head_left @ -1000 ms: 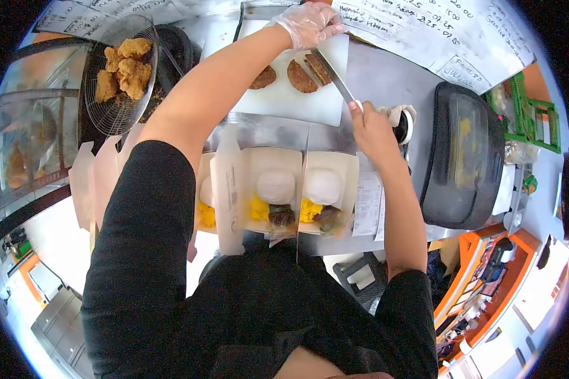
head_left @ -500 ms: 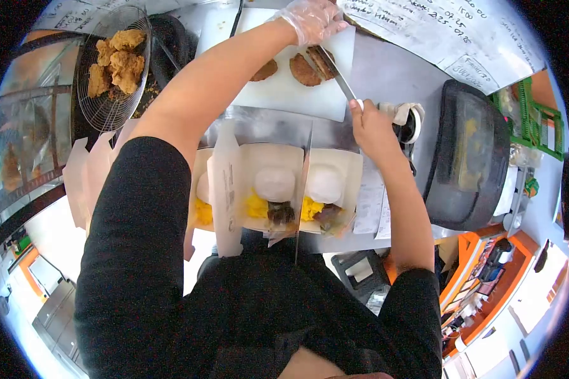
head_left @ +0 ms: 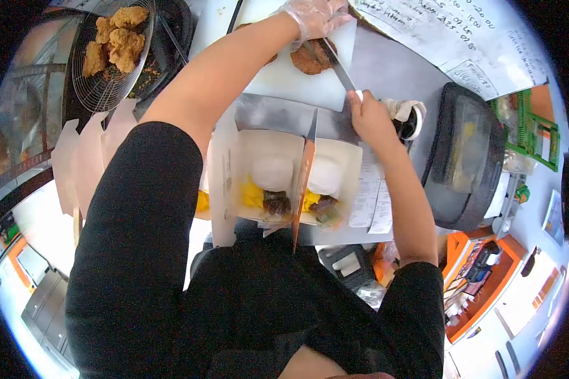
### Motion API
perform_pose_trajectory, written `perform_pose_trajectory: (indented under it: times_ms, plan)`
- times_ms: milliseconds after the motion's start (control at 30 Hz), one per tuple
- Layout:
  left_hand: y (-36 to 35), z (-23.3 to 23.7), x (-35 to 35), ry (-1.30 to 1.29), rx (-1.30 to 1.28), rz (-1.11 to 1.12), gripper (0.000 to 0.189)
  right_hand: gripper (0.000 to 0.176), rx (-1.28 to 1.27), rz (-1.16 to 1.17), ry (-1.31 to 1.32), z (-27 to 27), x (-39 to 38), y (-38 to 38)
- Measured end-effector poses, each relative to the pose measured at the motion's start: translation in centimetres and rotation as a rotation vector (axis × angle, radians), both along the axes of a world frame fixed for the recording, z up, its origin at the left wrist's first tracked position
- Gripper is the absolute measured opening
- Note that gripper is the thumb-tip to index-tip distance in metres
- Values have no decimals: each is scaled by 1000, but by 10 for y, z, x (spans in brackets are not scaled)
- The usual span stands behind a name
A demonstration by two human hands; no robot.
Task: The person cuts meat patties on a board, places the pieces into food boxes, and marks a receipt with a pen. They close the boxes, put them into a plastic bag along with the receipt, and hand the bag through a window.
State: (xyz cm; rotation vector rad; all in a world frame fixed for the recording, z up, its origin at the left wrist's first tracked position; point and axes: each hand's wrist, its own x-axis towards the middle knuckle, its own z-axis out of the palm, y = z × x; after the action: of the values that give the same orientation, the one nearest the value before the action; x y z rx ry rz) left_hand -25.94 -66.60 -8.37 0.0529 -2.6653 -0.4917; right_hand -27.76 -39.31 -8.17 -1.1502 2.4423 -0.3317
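My left hand (head_left: 315, 16), in a clear plastic glove, presses on a brown breaded patty (head_left: 308, 57) lying on the white cutting board (head_left: 297, 82). My right hand (head_left: 368, 117) is bare and grips the handle of a knife (head_left: 339, 68) whose blade lies across the patty. Below the board stand open cardboard meal boxes (head_left: 348, 158) with white rice mounds (head_left: 272, 172), yellow food and dark pieces inside.
A wire basket (head_left: 104, 57) holding fried chicken pieces sits at the upper left. A dark lidded container (head_left: 464, 158) stands to the right, with paper receipts (head_left: 368, 202) beside the boxes. Handwritten sheets (head_left: 449, 31) lie at the top right. A green crate (head_left: 534, 123) is at the far right.
The view has shifted so the board and boxes sit higher in frame. My right hand has drawn the knife a little along the patty; my left hand stays on it.
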Motion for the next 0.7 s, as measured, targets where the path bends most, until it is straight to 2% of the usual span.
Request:
perform_pose_trajectory:
  times_ms: [233, 300, 367, 500, 600, 700]
  plan:
    - [-15, -12, -4, 39, -5, -59, 28, 55, -6, 1, -27, 23, -3, -3]
    - [-14, -1, 0, 26, 59, -33, 30, 55, -7, -20, 11, 49, 4, -8]
    - [-10, 36, 8, -47, 176, 30, 34, 55, -26, -23, 8, 56, 9, -10]
    - [-16, 55, 24, -109, 108, -39, 35, 55, -107, -21, -91, 50, 21, -8]
    - [-17, 36, 37, -39, -44, -18, 31, 54, -91, -17, -123, 47, 33, -10]
    - [-41, -17, 25, 131, -339, -187, 29, 53, -55, -3, -118, 43, 37, -12]
